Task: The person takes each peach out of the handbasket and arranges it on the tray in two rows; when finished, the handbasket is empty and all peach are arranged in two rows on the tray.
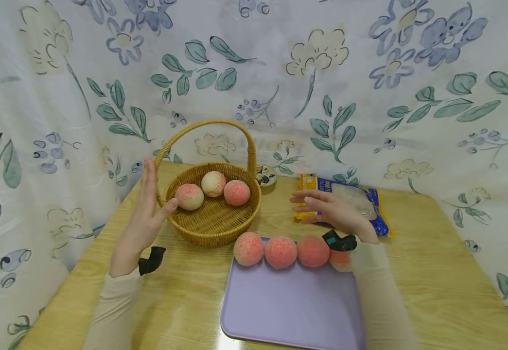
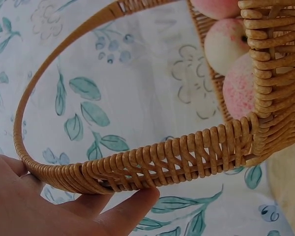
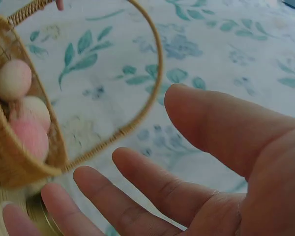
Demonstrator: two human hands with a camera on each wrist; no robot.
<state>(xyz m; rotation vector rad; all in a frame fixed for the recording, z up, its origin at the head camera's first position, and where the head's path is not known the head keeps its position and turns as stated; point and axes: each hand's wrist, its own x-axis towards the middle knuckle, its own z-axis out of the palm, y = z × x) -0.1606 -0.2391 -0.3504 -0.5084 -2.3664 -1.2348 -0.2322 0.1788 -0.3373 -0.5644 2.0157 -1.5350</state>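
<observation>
A wicker basket (image 1: 213, 238) with a tall arched handle holds three pink-and-cream peaches, one of them a peach (image 1: 236, 193) at the right. My left hand (image 1: 142, 221) is raised at the basket's left side, its fingers fairly straight beside the handle (image 2: 137, 164); whether they touch it I cannot tell. Over the front of a blue-and-yellow packet (image 1: 354, 199) my right hand (image 1: 334, 211) hovers, fingers spread and holding nothing. Below it, several peaches, including a peach (image 1: 281, 252), line the far edge of a lilac tray (image 1: 293, 301); the right wrist partly covers the last one.
A small round tin (image 1: 266, 179) stands close behind the basket's right side. The wooden table (image 1: 183, 296) meets a floral cloth (image 1: 275, 97) hanging at the back and left. My right forearm crosses the tray's right edge.
</observation>
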